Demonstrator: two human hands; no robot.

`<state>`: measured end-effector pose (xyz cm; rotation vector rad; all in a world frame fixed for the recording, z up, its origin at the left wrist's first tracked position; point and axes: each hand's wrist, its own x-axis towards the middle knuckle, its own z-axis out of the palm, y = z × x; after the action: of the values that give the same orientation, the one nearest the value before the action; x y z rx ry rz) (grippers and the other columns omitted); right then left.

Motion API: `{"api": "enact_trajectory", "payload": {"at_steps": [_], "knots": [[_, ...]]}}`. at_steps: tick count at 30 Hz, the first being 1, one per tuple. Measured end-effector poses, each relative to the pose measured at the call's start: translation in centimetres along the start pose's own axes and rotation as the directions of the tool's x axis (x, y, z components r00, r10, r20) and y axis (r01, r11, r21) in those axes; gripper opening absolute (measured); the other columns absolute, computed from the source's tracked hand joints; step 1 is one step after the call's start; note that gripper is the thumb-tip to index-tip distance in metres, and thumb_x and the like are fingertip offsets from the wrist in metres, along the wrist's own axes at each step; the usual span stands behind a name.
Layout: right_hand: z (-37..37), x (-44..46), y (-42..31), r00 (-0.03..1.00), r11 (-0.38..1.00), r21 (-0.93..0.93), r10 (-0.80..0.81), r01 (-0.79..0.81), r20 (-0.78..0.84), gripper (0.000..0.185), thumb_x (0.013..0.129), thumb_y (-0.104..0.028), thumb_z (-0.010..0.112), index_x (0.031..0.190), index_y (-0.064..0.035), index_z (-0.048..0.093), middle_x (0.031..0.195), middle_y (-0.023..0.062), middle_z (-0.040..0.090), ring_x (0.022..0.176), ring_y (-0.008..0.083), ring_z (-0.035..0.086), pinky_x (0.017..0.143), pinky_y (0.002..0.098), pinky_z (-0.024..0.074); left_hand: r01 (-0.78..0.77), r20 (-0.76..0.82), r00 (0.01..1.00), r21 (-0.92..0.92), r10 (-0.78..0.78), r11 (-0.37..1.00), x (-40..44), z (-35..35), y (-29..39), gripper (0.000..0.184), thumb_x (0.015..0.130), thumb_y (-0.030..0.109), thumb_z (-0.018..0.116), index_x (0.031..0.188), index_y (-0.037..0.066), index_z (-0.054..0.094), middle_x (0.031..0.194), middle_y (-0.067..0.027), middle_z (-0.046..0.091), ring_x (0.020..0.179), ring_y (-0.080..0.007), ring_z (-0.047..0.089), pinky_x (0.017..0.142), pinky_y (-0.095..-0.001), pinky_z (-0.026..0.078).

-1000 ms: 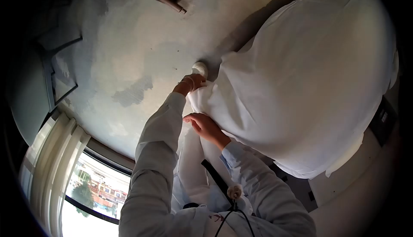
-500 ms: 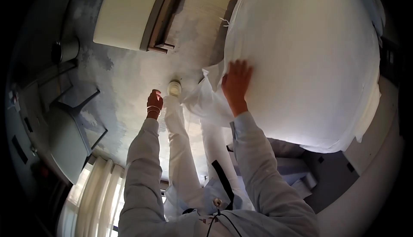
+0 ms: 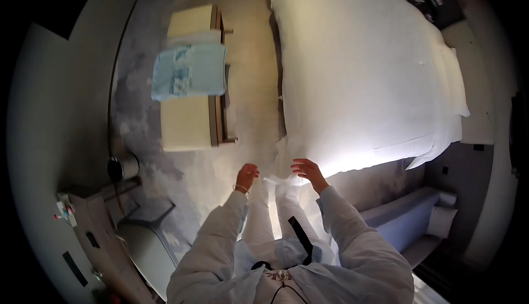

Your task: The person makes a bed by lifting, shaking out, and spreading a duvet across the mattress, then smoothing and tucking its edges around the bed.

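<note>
A white sheet (image 3: 363, 78) covers the bed, its loose corner (image 3: 282, 152) hanging at the bed's near left end. My right hand (image 3: 309, 173) is beside that hanging corner, with fingers apart and pointing left; I cannot tell whether it touches the cloth. To the left of the corner, my left hand (image 3: 248, 176) hovers above my legs. Its fingers are loosely bent, and nothing shows in them.
A long cream bench (image 3: 187, 125) with a folded light-blue cloth (image 3: 190, 71) on it stands left of the bed. At lower left are a grey chair (image 3: 144, 249), a desk (image 3: 102, 221) and a bin (image 3: 124, 167). A blue-grey sofa (image 3: 394, 221) stands at lower right.
My right hand has come off the top of the sheet to the bed's corner. Both hands are now nearer each other. The view has shifted, showing the whole bench and the sofa.
</note>
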<state>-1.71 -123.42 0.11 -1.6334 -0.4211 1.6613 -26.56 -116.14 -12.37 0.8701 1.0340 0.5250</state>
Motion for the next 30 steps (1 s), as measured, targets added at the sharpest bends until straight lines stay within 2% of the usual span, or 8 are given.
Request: {"api": "enact_trajectory", "payload": {"at_steps": [2,7,13,17,23,25,27,30], "knots": [[0.7,-3.8,-6.0,0.998,0.966,0.250,-0.065,0.065,-0.009,0.026,0.085,-0.020,0.046,0.106,-0.0061,0.050,0.095,0.0057,0.058,0.086,0.0137,0.055,0.076,0.0253,0.0427,-0.020,0.073,0.997,0.014,0.019,1.000,-2.7,2.4,6.0,0.010,0.080,0.003,0.049,0.090,0.003,0.050,0.075,-0.0062,0.056,0.068,-0.0136,0.056,0.061,-0.0254,0.048],[0.6,-10.7,-15.6,0.934,0.890,0.284,-0.338,0.357,-0.114,0.027,0.084,-0.019,0.044,0.104,-0.0040,0.050,0.094,0.0077,0.058,0.085,0.0138,0.055,0.076,0.0247,0.0416,0.011,0.196,0.981,-0.021,-0.006,1.000,-6.6,3.8,14.8,0.013,0.081,0.009,0.053,0.093,0.004,0.051,0.079,-0.0058,0.058,0.069,-0.0140,0.057,0.063,-0.0249,0.047],[0.0,-11.8,-19.1,0.842,0.762,0.380,-0.399,0.525,-0.363,0.020,0.084,-0.015,0.044,0.100,-0.0039,0.049,0.091,0.0077,0.057,0.082,0.0152,0.056,0.075,0.0258,0.0442,0.081,0.212,0.974,0.025,-0.085,0.996,-6.0,2.5,21.2,0.015,0.081,0.013,0.054,0.094,0.006,0.050,0.081,-0.0069,0.059,0.075,-0.0173,0.060,0.068,-0.0257,0.048],[-1.9,-9.1,-21.6,0.843,0.710,0.468,-0.358,0.525,-0.403,0.020,0.083,-0.012,0.044,0.100,-0.0043,0.049,0.090,0.0073,0.057,0.079,0.0157,0.056,0.072,0.0251,0.0452,0.153,0.159,0.976,0.002,-0.151,0.988,-2.0,1.3,25.2,0.018,0.081,0.014,0.054,0.095,0.005,0.050,0.080,-0.0079,0.059,0.072,-0.0177,0.060,0.067,-0.0264,0.050],[-6.7,-0.6,-30.3,0.772,0.579,0.536,-0.302,0.614,-0.559,0.021,0.081,-0.013,0.046,0.101,-0.0060,0.047,0.090,0.0059,0.055,0.078,0.0155,0.054,0.072,0.0264,0.0448,-0.019,0.012,1.000,-0.133,0.021,0.991,9.1,0.1,34.6,0.011,0.079,0.008,0.052,0.090,0.007,0.050,0.078,-0.0062,0.057,0.070,-0.0185,0.059,0.062,-0.0277,0.049],[-7.6,3.1,-34.2,0.765,0.385,0.661,-0.301,0.644,-0.570,0.020,0.082,-0.013,0.044,0.100,-0.0043,0.048,0.091,0.0079,0.054,0.076,0.0158,0.052,0.070,0.0259,0.0443,-0.047,-0.143,0.990,-0.285,0.006,0.957,13.6,-0.2,37.0,0.013,0.076,0.003,0.049,0.089,0.007,0.050,0.077,-0.0047,0.056,0.062,-0.0168,0.055,0.056,-0.0258,0.047],[-8.1,6.5,-39.0,0.774,0.316,0.731,-0.453,0.604,-0.443,0.018,0.080,-0.012,0.047,0.097,-0.0052,0.047,0.089,0.0067,0.053,0.076,0.0155,0.051,0.069,0.0265,0.0435,-0.069,-0.227,0.974,-0.340,-0.010,0.938,17.3,0.4,40.7,0.012,0.078,0.007,0.050,0.090,0.008,0.050,0.080,-0.0035,0.056,0.066,-0.0173,0.055,0.061,-0.0276,0.047],[-6.8,10.0,-46.8,0.796,0.362,0.738,-0.469,0.569,-0.383,0.015,0.079,-0.010,0.048,0.094,-0.0058,0.047,0.086,0.0056,0.053,0.074,0.0151,0.050,0.067,0.0262,0.0432,-0.092,-0.230,0.973,-0.377,0.003,0.922,23.2,0.7,45.5,0.013,0.079,0.011,0.052,0.092,0.010,0.050,0.082,-0.0026,0.056,0.069,-0.0178,0.054,0.065,-0.0294,0.046]]}}
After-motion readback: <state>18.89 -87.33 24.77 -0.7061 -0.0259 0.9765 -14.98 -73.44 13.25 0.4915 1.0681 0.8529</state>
